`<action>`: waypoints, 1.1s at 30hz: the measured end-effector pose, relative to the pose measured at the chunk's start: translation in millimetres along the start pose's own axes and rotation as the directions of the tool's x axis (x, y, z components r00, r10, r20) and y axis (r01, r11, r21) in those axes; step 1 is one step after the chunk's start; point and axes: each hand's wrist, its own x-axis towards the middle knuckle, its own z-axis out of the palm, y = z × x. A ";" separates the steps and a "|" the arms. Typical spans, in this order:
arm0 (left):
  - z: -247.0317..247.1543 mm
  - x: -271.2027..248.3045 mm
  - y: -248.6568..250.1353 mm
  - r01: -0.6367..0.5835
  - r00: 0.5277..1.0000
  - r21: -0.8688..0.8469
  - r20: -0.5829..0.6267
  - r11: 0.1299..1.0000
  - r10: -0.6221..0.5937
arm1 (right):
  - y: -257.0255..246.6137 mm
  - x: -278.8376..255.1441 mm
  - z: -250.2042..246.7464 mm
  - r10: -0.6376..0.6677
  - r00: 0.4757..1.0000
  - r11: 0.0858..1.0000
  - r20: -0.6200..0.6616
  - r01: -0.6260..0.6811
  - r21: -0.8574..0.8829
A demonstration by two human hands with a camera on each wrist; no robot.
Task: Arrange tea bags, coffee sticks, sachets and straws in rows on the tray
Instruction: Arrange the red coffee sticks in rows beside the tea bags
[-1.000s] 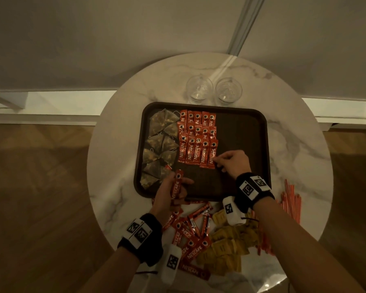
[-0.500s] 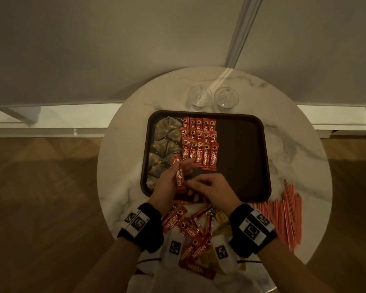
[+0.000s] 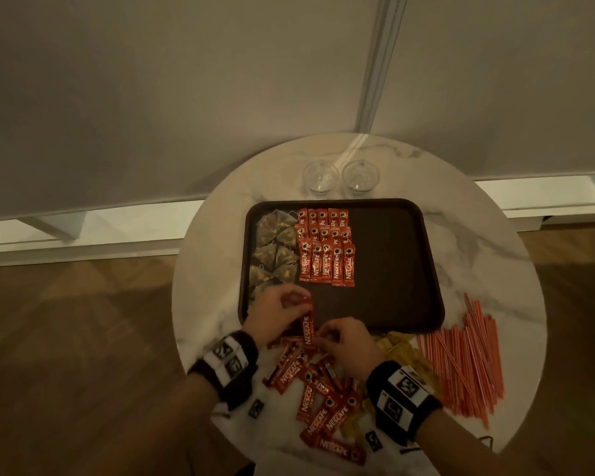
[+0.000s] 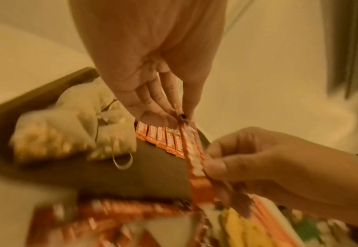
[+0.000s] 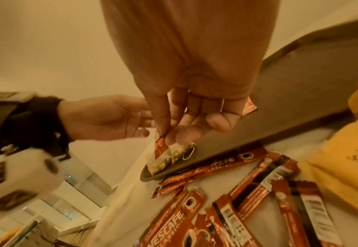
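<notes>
A dark brown tray (image 3: 392, 269) holds pyramid tea bags (image 3: 275, 249) down its left side and rows of red coffee sticks (image 3: 327, 249) beside them. Over the tray's near edge, one red coffee stick (image 3: 309, 326) is held upright between both hands. My left hand (image 3: 301, 302) pinches its top end (image 4: 179, 115). My right hand (image 3: 318, 340) pinches its lower part between thumb and forefinger (image 5: 162, 142). Loose coffee sticks (image 3: 320, 393) lie piled on the table below the hands.
Yellow sachets (image 3: 399, 348) lie right of the stick pile, and orange straws (image 3: 461, 365) are spread further right. Two clear glasses (image 3: 320, 176) stand behind the tray. The round marble table (image 3: 213, 269) sits against a wall. The tray's right half is bare.
My right hand has come back from the stick rows to the tray's near edge and taken hold of the stick that my left hand holds. The head view has shifted.
</notes>
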 end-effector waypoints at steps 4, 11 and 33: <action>-31.0 37.7 24.8 -0.098 0.967 0.343 0.256 0.934 0.007 | 0.7 14.1 2.5 0.021 1.000 1.000 -0.020 -0.022 -0.006; -43.5 80.5 39.0 -0.202 0.964 0.489 0.254 0.849 0.083 | -2.3 51.8 2.8 0.106 0.987 0.993 -0.120 -0.099 0.059; -33.9 138.3 11.7 -0.407 0.908 0.674 0.227 0.617 0.351 | -5.0 114.9 1.2 0.274 0.948 0.942 -0.160 -0.298 -0.152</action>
